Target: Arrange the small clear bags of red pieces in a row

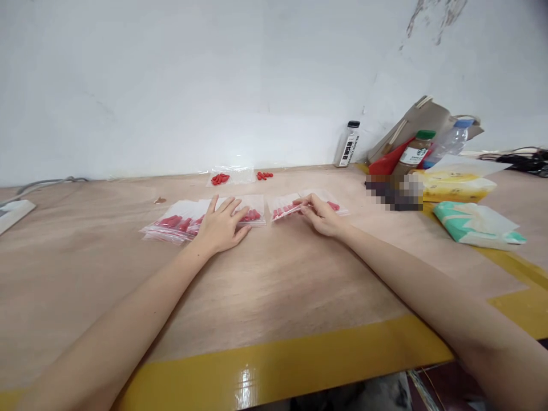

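Clear plastic bags [257, 204] of red pieces [253, 216] lie at mid-frame; our left hand [222, 224] spreads flat across some, probably steadying them, while our right hand [320, 216] pinches a single bag [282, 204], which seems why its edge tilts up.

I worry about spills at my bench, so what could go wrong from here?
1. The right hand pinches a bag at a tilt; its red pieces might spill if the bag is unsealed, which I cannot tell.
2. The pile of overlapping bags sits beside the left hand; a nudge could slide it apart.
3. The rear pieces might scatter if bumped, should they be loose; that is unclear here.
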A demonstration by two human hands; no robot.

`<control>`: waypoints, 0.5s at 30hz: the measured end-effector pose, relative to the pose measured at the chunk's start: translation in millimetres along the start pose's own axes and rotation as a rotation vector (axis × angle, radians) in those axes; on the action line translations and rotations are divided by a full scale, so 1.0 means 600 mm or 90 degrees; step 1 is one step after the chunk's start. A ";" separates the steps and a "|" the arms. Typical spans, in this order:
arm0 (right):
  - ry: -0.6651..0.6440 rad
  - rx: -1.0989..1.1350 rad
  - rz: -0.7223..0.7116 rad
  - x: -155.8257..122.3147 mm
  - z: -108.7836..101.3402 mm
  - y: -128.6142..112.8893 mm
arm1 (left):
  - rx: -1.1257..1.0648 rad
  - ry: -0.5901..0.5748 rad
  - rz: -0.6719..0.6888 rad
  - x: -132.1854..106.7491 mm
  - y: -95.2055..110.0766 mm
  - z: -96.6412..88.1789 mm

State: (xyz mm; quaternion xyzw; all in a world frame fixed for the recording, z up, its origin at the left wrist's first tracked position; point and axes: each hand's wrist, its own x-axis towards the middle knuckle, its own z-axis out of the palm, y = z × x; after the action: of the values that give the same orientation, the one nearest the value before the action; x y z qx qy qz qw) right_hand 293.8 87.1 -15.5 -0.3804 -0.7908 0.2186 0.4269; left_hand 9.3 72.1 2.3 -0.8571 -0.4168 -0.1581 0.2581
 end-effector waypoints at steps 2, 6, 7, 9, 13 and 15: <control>0.026 0.041 0.013 0.004 -0.012 0.005 | 0.001 -0.037 0.026 0.002 -0.007 0.003; 0.140 0.129 0.059 0.005 -0.063 0.031 | -0.033 -0.101 0.084 0.017 -0.001 0.003; 0.163 0.146 0.070 0.003 -0.078 0.039 | -0.044 -0.109 0.087 0.022 0.006 0.003; 0.187 0.186 0.091 -0.004 -0.103 0.056 | -0.072 -0.122 0.078 0.036 0.027 0.007; 0.167 0.239 0.155 -0.021 -0.129 0.082 | -0.142 -0.140 0.017 0.074 0.088 0.024; 0.165 0.239 0.177 -0.026 -0.132 0.091 | -0.178 -0.140 -0.016 0.097 0.122 0.035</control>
State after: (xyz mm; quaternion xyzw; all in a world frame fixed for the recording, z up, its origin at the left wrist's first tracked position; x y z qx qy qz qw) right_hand 388.4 110.1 -17.1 -0.4240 -0.6153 0.3673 0.5538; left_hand 103.8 83.1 -9.5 -0.8916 -0.4270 -0.1226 0.0871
